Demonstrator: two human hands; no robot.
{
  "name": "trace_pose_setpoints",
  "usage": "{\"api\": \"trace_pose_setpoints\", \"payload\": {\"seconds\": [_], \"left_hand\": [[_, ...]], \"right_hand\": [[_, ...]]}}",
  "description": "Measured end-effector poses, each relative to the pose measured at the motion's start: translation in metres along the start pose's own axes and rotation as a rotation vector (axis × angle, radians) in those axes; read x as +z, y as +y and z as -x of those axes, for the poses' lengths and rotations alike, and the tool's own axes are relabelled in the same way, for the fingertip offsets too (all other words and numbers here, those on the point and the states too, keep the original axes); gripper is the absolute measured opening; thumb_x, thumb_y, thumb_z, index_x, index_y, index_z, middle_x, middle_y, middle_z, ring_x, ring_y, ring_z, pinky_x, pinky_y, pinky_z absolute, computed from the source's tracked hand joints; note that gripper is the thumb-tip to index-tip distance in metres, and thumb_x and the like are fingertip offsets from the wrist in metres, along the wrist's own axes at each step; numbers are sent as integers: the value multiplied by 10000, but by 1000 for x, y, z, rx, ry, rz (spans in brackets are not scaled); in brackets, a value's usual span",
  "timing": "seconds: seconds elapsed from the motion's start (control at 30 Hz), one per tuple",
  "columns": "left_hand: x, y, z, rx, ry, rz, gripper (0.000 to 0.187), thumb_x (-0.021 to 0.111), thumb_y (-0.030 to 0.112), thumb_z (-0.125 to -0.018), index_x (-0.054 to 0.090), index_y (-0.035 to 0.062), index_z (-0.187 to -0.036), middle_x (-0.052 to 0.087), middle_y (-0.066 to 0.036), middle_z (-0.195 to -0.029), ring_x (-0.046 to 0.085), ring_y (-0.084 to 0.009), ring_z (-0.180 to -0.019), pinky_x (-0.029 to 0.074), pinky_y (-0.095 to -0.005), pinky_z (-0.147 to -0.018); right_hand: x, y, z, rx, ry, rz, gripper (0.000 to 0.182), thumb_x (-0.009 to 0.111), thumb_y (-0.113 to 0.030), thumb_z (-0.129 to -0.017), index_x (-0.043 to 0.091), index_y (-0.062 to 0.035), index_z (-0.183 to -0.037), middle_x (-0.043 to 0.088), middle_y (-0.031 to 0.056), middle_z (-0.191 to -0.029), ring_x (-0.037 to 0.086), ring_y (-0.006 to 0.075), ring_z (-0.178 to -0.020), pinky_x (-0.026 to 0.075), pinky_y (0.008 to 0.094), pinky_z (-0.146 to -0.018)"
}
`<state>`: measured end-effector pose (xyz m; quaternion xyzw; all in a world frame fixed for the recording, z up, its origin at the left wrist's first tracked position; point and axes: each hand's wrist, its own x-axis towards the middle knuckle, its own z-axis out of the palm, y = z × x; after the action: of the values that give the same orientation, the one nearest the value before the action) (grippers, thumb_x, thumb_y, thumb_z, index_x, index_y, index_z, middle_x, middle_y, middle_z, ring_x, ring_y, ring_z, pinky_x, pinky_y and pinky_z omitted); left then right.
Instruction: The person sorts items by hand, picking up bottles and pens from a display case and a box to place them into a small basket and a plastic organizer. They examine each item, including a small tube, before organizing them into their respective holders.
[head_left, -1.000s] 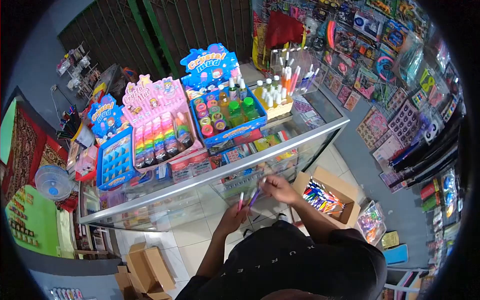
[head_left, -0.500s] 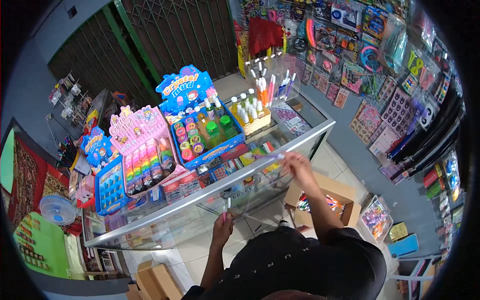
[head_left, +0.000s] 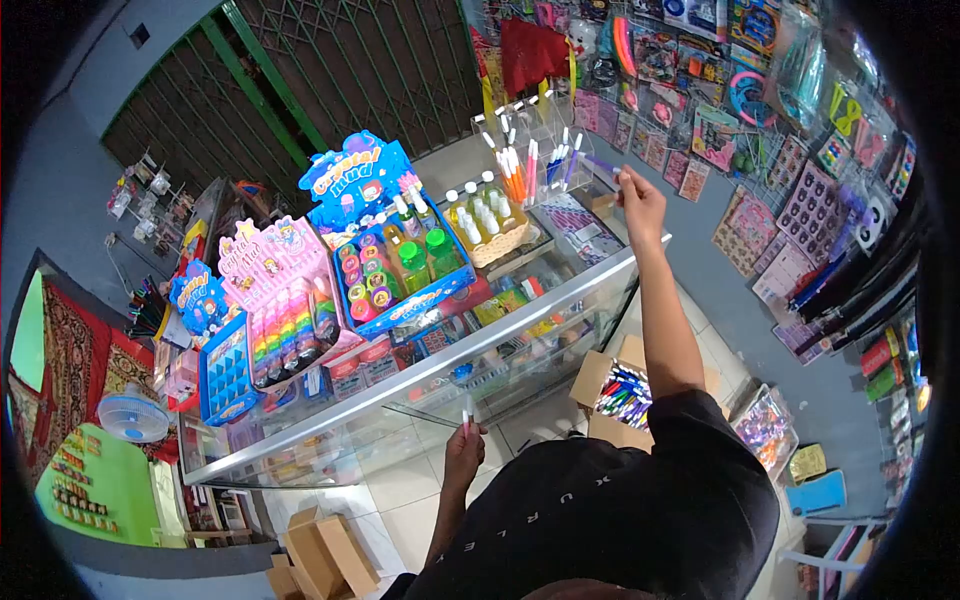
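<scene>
My right hand (head_left: 642,205) pinches a purple pen (head_left: 600,163) above the right end of the glass counter, close to a clear holder (head_left: 548,110). Standing in that holder are orange pens (head_left: 513,175), pink pens and blue-purple pens (head_left: 572,165) with white tops. Lower down, in front of the counter, my left hand (head_left: 463,457) is closed around a pen with a white top (head_left: 466,422); its lower part is hidden by the fingers. An open cardboard box (head_left: 622,437) full of many-coloured pens (head_left: 622,390) sits below my right arm.
On the glass counter (head_left: 420,372) stand a blue Crystal Mud box (head_left: 420,312), a pink one (head_left: 275,260) and a basket of small bottles (head_left: 500,245). Toys hang on the right wall. A bag (head_left: 768,430) lies on the floor, with another cardboard box (head_left: 325,555) at lower left.
My right hand has moved up and to the right with the purple pen, from the counter's front edge to near the pen holder. My left hand still holds its pen, slightly further right.
</scene>
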<state>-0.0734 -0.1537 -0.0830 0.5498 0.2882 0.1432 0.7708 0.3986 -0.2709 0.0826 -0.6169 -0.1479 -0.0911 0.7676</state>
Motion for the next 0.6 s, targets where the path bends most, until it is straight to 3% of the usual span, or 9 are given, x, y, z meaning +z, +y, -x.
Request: {"api": "trace_pose_setpoints", "payload": {"seconds": [0.1,0.13,0.23,0.27,0.37,0.4,0.6], "left_hand": [[2,1,3,25,41,5,269,459,283,-1038,547,40,-962,363,76,-592,297,-21,-461,235,-214,-415],[1,1,6,33,55,7,265,460,281,-1038,545,43,-959,363,76,-591,297,-21,-461,234,-213,-414],[-3,-1,11,34,88,107,259,460,279,-1038,546,49,-956,367,74,-588,297,-21,-457,230,-214,-410],[-3,-3,13,52,107,93,259,458,280,-1038,547,50,-957,365,74,-587,296,-21,-455,229,-215,-410],[-3,-4,16,92,144,79,259,453,282,-1040,548,54,-961,362,74,-584,295,-21,-452,226,-215,-408],[-2,-4,16,94,143,91,258,452,282,-1040,547,55,-964,362,74,-583,295,-22,-452,226,-215,-407],[4,-4,12,82,69,191,245,436,234,-1040,541,19,-1093,380,43,-601,326,-48,-464,268,-224,-423]], "right_hand": [[11,4,-29,-22,-28,37,405,647,-258,-938,635,46,-1206,689,18,-873,569,60,-661,457,208,-595],[15,8,-40,-58,-14,92,355,648,-260,-928,677,20,-1146,683,40,-764,571,69,-641,467,243,-594],[25,14,-78,-273,-55,393,294,643,-260,-917,710,-20,-1073,634,79,-655,570,100,-598,475,297,-595],[29,3,-83,-306,-93,438,282,648,-292,-892,721,-48,-1014,596,120,-615,614,165,-595,487,355,-616],[44,16,-124,-443,-170,683,318,661,-331,-870,722,-47,-999,626,131,-641,654,215,-614,496,383,-626],[50,15,-133,-402,-230,668,361,664,-356,-854,718,-30,-1001,664,140,-695,676,254,-637,506,406,-639],[68,17,-144,-247,-302,281,387,664,-260,-886,630,2,-1169,707,82,-777,643,134,-643,491,299,-587]]}}
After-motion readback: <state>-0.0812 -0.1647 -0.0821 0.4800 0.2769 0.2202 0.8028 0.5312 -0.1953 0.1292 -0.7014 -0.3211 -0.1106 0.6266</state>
